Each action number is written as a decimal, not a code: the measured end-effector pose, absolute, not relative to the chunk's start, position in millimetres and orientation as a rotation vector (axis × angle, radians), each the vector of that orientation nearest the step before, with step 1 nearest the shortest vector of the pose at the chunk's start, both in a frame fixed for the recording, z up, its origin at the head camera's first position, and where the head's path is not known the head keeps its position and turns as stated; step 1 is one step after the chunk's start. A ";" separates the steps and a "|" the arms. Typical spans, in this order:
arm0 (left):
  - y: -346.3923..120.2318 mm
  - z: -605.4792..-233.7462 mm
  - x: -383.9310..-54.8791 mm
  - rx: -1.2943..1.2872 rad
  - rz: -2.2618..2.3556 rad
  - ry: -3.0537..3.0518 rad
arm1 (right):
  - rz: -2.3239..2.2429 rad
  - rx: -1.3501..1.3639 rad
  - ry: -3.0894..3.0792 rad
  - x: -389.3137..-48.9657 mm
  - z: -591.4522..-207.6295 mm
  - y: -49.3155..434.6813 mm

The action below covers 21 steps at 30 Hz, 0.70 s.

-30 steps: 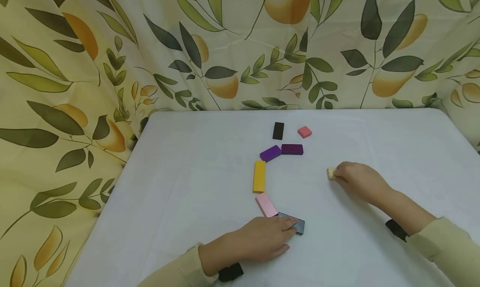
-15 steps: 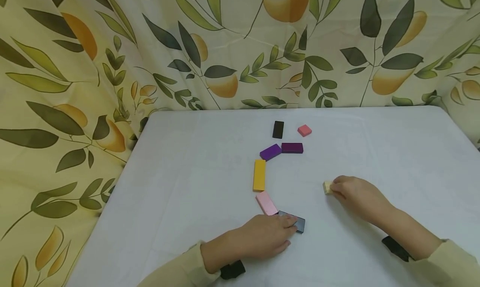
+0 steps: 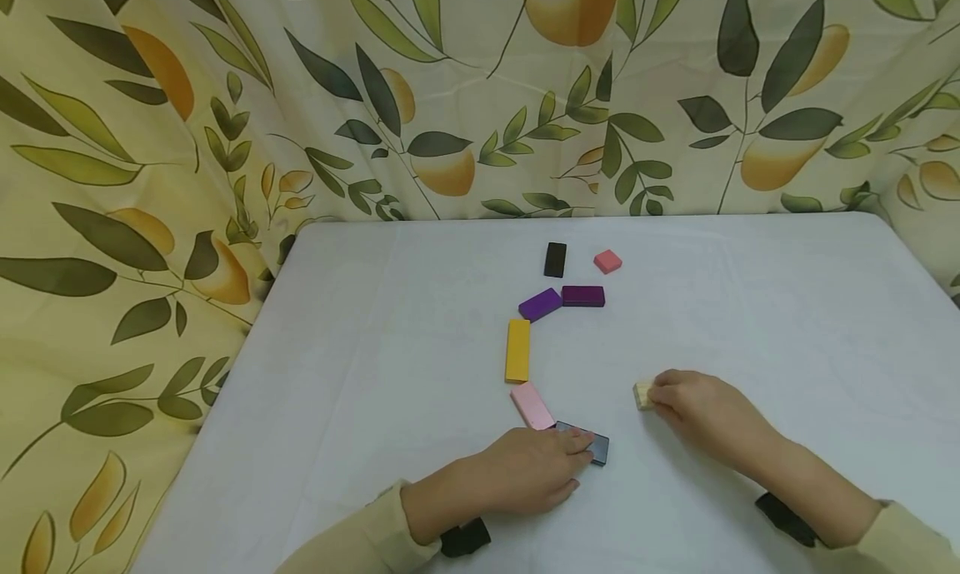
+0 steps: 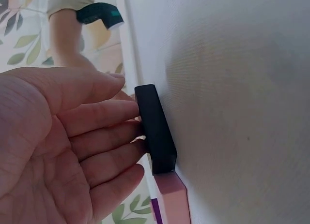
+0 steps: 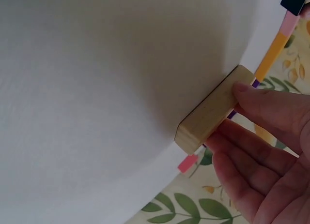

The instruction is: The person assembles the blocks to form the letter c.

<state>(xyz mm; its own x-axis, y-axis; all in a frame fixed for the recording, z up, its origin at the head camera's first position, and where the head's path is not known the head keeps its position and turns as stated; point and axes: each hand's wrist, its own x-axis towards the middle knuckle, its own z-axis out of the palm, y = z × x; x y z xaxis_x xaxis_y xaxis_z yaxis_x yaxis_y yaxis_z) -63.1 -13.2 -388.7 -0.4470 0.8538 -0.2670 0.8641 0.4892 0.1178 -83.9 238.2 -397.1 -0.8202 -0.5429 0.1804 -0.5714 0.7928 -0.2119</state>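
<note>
My right hand (image 3: 708,411) pinches a pale wooden block (image 3: 642,396) between thumb and fingers. In the right wrist view this wooden block (image 5: 206,112) is long and flat-sided, held low over or against the white surface. The fingertips of my left hand (image 3: 513,472) rest on a dark grey block (image 3: 600,451), covering part of it. Its fingers lie nearly straight against the dark block (image 4: 157,129) in the left wrist view. A pink block (image 3: 532,406) touches the dark block's far-left end. Onward from it, a yellow block (image 3: 517,351), purple block (image 3: 540,305) and dark purple block (image 3: 583,296) form a curved row.
Behind the row lie a black block (image 3: 555,260) and a small coral block (image 3: 607,262), apart from each other. The white table (image 3: 360,324) ends at a curtain (image 3: 495,91) printed with fruit and leaves. Black wrist devices sit under both forearms.
My right hand has moved towards the person and a little left, bringing the wooden block nearer the dark grey block. The left hand has stayed on its block.
</note>
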 end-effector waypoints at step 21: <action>-13.4 -389.1 -63.8 1.438 -0.042 2.447 | 0.389 0.949 -2.779 -66.4 -402.6 223.8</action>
